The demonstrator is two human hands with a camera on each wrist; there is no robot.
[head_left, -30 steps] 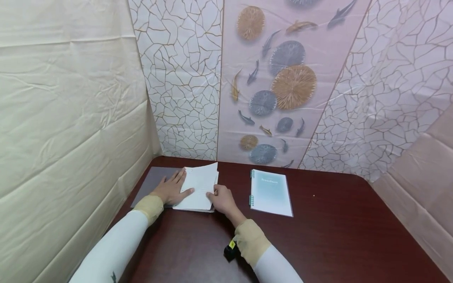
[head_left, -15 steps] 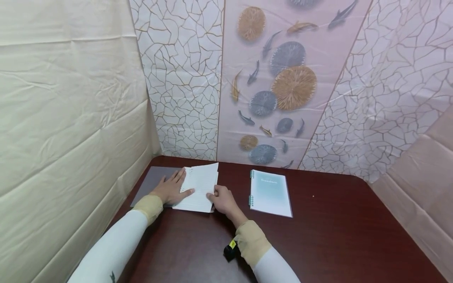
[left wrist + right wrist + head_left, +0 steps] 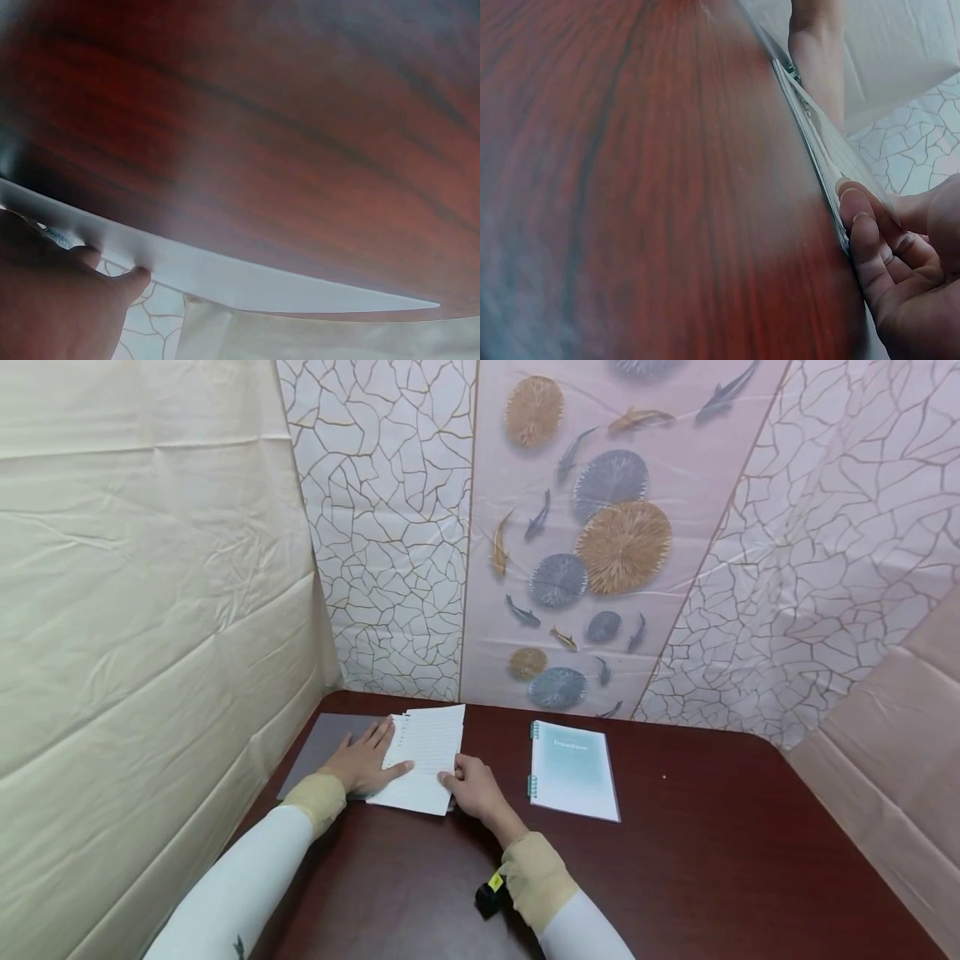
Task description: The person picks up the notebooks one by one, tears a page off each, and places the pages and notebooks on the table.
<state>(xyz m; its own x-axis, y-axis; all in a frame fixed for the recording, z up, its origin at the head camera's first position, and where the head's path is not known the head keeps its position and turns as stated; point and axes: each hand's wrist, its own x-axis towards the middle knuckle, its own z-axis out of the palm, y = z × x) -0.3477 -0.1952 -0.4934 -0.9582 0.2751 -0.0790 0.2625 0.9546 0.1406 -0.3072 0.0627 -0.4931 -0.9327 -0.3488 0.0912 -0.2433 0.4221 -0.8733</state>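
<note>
A ring-bound notebook lies spread at the back left of the table, its grey cover (image 3: 324, 745) folded out to the left and lined white pages (image 3: 429, 745) to the right. My left hand (image 3: 363, 762) rests with spread, straight fingers across the binding side, thumb on the paper. My right hand (image 3: 474, 787) pinches the pages' right edge between thumb and curled fingers. In the right wrist view, the right hand's fingertips (image 3: 855, 206) are at lifted sheets above the thicker stack. A row of holes runs along the top sheet's left edge; the rings are mostly hidden.
Right of the hands lies a second notebook (image 3: 573, 770) with a teal-and-white cover and teal rings. A small black object with a yellow label (image 3: 489, 896) is beside the right wrist. Fabric walls (image 3: 187, 568) stand at the left and behind the dark red table (image 3: 720, 852).
The top sheet has turned slightly and shifted right and toward me, showing more of its hole edge and printed lines. Both hands have stayed almost in place.
</note>
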